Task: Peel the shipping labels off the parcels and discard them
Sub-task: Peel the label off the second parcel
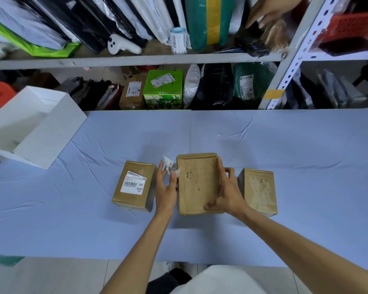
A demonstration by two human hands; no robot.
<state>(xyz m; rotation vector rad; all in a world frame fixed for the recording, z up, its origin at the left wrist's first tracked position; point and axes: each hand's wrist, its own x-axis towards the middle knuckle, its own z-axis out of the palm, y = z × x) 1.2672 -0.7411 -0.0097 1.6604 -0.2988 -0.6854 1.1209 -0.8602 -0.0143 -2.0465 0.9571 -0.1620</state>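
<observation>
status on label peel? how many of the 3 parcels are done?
Done: the right parcel shows only torn residue, and the middle parcel has a bare top.
In hand: the left grip pinches the peeled label, not yet discarded; the right grip steadies the middle parcel.
Left: the left parcel still carries its shipping label. The peeled one needs binning, perhaps in the white box.

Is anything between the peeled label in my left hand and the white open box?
Nothing visible. Only blue cloth lies between the crumpled white label pinched in the left hand and the white open cardboard box. The labelled brown cardboard parcel sits nearer you, off that line.
</observation>
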